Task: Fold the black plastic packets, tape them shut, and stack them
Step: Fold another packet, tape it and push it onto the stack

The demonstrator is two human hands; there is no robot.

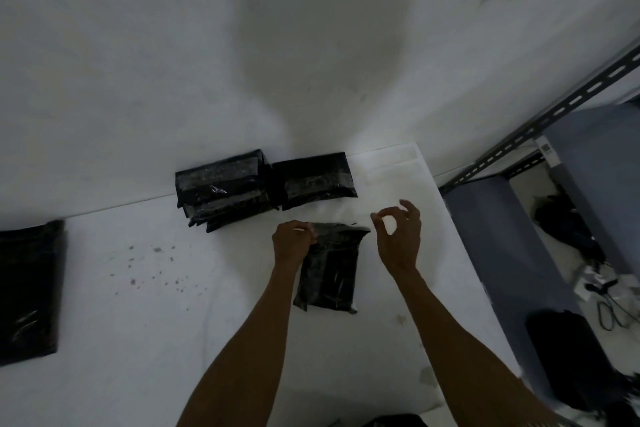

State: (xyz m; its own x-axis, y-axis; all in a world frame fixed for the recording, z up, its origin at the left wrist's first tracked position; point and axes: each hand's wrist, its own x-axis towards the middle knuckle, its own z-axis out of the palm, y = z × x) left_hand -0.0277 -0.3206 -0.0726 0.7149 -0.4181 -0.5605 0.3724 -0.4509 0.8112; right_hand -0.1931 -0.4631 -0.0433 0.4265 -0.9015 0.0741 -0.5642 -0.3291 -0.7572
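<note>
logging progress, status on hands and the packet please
Left hand pinches top corner of packet. Right hand raised beside it, thumb and forefinger together, tape unclear. Taped stack behind; nothing in the way.

Dim, greyish light. A soft head-shaped shadow falls on the wall (322,45). Edges bend with wide-angle distortion, and the whole frame is slightly blurred.

White table (145,305) carries packet stack (221,189), taped packet (313,180), middle packet (329,274) and left-edge packets (29,291).
</note>
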